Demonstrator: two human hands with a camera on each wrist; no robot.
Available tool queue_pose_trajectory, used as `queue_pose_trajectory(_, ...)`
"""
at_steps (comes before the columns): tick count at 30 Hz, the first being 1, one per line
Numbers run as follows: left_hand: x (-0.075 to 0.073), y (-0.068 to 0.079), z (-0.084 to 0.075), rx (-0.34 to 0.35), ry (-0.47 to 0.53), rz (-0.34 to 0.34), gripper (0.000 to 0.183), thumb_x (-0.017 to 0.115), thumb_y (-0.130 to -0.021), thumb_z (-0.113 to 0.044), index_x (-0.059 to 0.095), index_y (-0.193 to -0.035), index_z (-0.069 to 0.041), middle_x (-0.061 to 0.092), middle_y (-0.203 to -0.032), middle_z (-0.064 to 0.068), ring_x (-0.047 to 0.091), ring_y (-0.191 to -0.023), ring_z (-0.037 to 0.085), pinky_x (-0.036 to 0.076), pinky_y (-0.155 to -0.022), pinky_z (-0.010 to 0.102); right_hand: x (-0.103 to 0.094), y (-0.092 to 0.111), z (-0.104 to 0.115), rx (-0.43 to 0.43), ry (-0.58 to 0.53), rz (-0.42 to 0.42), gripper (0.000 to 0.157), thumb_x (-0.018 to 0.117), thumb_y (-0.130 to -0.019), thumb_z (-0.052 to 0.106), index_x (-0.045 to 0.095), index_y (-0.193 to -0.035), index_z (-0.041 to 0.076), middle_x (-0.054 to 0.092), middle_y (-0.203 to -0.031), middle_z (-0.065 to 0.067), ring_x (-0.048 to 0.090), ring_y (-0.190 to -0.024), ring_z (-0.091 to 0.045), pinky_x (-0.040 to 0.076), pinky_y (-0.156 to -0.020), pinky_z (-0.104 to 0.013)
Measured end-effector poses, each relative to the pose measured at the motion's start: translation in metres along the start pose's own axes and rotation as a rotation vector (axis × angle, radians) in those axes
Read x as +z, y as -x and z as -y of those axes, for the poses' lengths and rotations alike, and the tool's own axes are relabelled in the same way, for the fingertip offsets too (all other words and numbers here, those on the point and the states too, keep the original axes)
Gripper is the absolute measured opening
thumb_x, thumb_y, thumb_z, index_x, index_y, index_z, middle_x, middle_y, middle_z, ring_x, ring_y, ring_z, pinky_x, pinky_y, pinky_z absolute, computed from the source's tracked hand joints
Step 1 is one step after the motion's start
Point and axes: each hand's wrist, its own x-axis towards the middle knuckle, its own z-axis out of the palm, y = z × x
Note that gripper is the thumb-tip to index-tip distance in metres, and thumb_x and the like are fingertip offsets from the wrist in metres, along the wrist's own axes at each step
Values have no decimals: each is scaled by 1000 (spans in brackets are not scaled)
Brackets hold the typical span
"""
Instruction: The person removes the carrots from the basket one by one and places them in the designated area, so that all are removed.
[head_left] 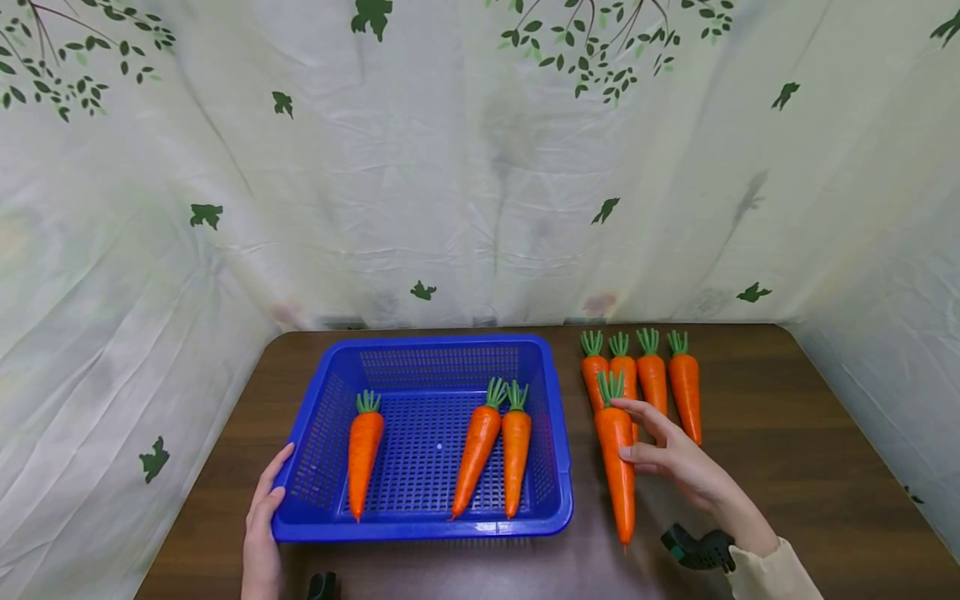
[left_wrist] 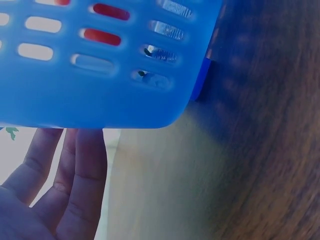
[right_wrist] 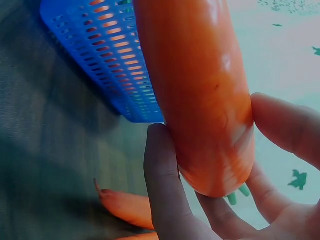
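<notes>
My right hand (head_left: 675, 458) pinches an orange carrot (head_left: 617, 467) with a green top between thumb and fingers. In the right wrist view the carrot (right_wrist: 200, 95) fills the upper middle, its thick end between the fingertips, its tip out of frame. My left hand (head_left: 264, 517) rests with extended fingers against the left side of a blue plastic basket (head_left: 420, 530). In the left wrist view those fingers (left_wrist: 87, 175) reach behind the basket's edge. Inside the basket lie three carrots: one at left (head_left: 365, 458), two at right (head_left: 477, 454) side by side.
Several carrots (head_left: 685, 387) lie in a row at the table's back right, partly hidden behind the held one. The brown wooden table (head_left: 795, 467) ends at a pale leaf-patterned curtain (head_left: 480, 167). A black wrist device (head_left: 697, 548) sits at the right wrist.
</notes>
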Motion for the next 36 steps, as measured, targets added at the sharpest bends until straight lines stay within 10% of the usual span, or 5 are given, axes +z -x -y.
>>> queue_pose_trajectory(12,1,0,1,19,3,-6,48,24,-103,-34,34,-149,-27,24,-154,-2,26,-130,15,20,-97,37,0,7,-9,6,-34,54,67,59,-93,10,22,-148,5,6,-153,-22,61,-96,-27,45,-87,-42)
queue_pose_trajectory(36,1,-1,4,98,60,15,48,24,-103,-26,33,-150,-19,28,-150,-3,29,-125,16,25,-90,22,12,27,-37,32,-29,82,62,60,-92,9,29,-145,4,13,-150,-26,54,-109,-34,45,-85,-39)
